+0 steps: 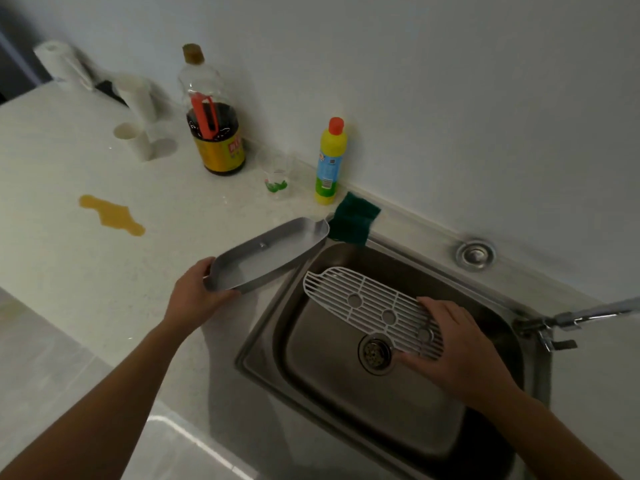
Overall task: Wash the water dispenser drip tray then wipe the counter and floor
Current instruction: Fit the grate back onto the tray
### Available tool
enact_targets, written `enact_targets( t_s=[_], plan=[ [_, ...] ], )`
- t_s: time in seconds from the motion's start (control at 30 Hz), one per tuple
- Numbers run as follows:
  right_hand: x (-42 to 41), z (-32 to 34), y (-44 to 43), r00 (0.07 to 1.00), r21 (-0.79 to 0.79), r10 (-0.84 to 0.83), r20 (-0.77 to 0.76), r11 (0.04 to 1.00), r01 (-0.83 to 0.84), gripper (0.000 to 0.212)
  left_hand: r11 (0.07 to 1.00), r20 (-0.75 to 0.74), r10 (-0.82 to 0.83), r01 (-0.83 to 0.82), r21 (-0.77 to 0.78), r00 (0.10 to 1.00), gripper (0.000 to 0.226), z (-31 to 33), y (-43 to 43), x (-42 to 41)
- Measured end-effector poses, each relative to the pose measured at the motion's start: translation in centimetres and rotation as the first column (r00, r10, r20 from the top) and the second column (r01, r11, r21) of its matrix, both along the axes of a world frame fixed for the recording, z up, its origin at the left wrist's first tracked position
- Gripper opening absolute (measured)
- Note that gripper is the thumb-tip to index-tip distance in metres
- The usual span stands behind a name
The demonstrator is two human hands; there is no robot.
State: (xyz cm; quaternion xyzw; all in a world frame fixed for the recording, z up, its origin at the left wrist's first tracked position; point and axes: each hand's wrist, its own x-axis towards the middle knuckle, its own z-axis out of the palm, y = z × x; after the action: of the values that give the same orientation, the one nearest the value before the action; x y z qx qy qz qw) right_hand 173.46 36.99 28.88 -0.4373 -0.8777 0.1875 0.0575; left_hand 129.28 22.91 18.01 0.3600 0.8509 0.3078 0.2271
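Right hand grips the white grate over the sink; left hand clasps the grey drip tray at the counter's edge.

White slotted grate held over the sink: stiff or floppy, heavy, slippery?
Probably stiff: the grate looks flat though the right hand holds only one end. Likely light, being thin open slats. Might slip once wet; the bars look smooth.

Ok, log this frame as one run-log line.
phase: tray parts separated | left hand: grips grey tray base, tilted at sink edge | right hand: holds white grille over sink | yellow spill: on counter, unwiped
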Motion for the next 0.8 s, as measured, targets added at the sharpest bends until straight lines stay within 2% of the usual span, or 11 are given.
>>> enact_targets(
  t_s=[0.1, 0.33, 0.53, 0.8],
  plan=[
    [0.3, 0.6, -0.1, 1.000, -0.006, -0.012, -0.015, 1.000, 0.012, 0.103, 0.994, 0.041, -0.028, 0.024, 0.102, 0.999, 0.078, -0.2, -0.4, 0.1],
    [1.9, 3.2, -1.0, 0.997, -0.018, -0.077, -0.002, 0.997, 0.077, 0.110, 0.941, 0.052, -0.253, 0.233, 0.246, 0.966, 0.079, 2.7, 0.6, 3.9],
    [3.8, 5.7, -1.7, 1.000, 0.020, 0.016, 0.014, 1.000, -0.016, 0.101, 0.851, 0.188, -0.473, 0.391, 0.351, 0.861, 0.083, 5.5, 1.0, 12.2],
    [6.8, 6.2, -3.2, 0.993, 0.085, 0.111, 0.036, 0.990, -0.114, 0.098, 0.716, 0.231, -0.653, 0.489, 0.497, 0.721, 0.070, 8.3, 1.5, 18.8]
  ],
)
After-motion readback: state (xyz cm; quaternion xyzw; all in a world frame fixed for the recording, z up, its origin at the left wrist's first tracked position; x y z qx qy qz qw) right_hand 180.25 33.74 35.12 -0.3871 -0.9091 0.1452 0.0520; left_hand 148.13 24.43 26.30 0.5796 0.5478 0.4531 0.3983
